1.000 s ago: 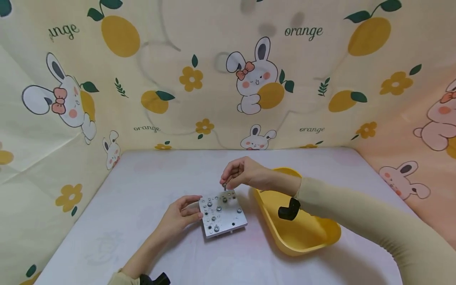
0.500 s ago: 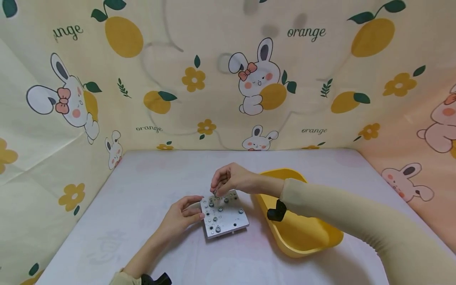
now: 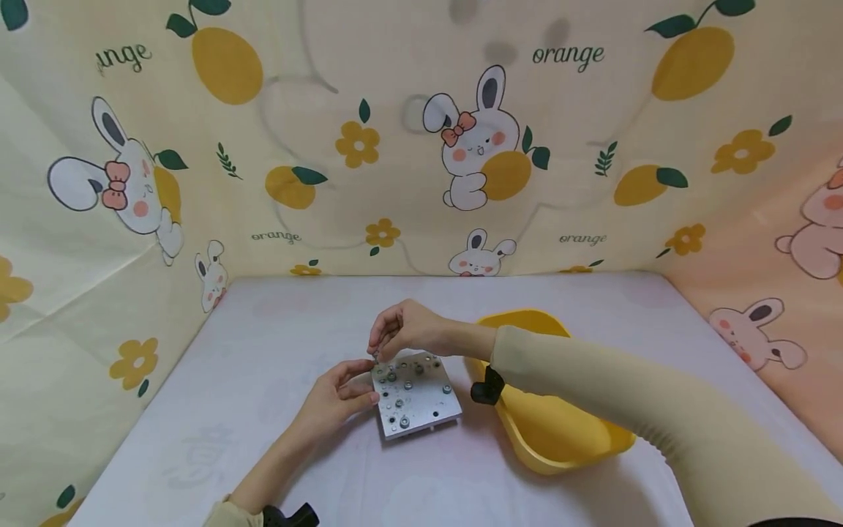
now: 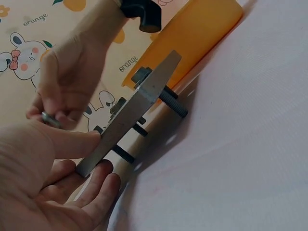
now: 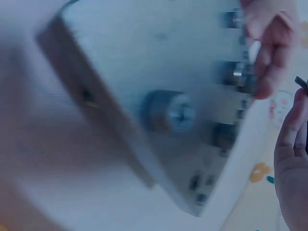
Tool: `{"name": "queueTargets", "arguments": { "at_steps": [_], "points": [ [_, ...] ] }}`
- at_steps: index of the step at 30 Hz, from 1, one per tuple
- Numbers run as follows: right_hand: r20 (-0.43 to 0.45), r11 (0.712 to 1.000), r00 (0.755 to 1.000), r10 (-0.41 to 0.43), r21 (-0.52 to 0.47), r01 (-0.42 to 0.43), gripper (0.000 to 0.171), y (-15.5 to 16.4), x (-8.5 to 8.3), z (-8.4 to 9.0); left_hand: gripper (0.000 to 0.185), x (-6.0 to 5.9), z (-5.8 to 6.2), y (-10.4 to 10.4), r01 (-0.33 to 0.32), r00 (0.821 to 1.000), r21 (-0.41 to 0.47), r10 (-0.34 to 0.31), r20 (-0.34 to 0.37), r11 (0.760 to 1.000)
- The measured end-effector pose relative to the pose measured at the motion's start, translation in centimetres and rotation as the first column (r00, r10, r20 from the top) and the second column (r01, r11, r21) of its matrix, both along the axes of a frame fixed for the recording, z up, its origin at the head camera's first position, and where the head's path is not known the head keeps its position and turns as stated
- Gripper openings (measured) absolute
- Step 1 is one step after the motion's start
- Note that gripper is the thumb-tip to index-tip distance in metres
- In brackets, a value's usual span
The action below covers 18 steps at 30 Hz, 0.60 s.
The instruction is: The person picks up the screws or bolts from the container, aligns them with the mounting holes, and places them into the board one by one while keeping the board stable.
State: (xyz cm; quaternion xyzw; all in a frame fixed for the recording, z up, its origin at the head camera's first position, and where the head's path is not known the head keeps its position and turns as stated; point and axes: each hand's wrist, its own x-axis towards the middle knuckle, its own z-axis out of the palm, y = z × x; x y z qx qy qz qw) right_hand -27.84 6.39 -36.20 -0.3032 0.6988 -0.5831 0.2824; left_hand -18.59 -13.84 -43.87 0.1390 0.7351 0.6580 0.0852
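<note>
A square metal plate (image 3: 416, 394) studded with screws lies on the white table, propped on black bolts (image 4: 172, 103) that stick out under it. My left hand (image 3: 364, 382) grips its left edge, thumb (image 4: 72, 143) on top and fingers underneath. My right hand (image 3: 377, 352) hovers over the plate's far left corner and pinches a small metal screw (image 4: 50, 118) between thumb and fingertips. The right wrist view is blurred; it shows the plate (image 5: 144, 62) close up with a screw head (image 5: 172, 112) in it.
A yellow plastic tray (image 3: 560, 435) sits just right of the plate, under my right forearm. Cloth walls printed with rabbits and oranges close off the table's back and both sides. Bare white tabletop (image 3: 276, 329) lies to the left and front.
My right hand has carried the small screw leftward along the plate's far edge, from the far right corner to the far left corner. The left hand has kept its grip on the plate.
</note>
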Motion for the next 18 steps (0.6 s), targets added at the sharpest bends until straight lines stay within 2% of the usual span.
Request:
{"name": "queueTargets", "arguments": {
  "at_steps": [6,12,18],
  "points": [
    [-0.017,0.997,1.0,0.002,0.073,0.0,0.021,0.0,-0.1,-1.2,0.057,0.0,0.1,-0.1,0.002,1.0,0.014,-0.002,0.004,1.0],
    [-0.015,0.996,0.999,-0.029,0.082,0.03,0.021,0.0,-0.3,-1.9,0.057,0.0,0.2,0.1,-0.002,1.0,0.012,0.002,0.019,1.0],
    [-0.018,0.996,1.0,-0.023,0.085,0.025,0.02,0.0,-0.4,-2.4,0.056,0.1,0.3,0.1,-0.012,1.0,0.0,0.012,0.018,1.0]
  ]
}}
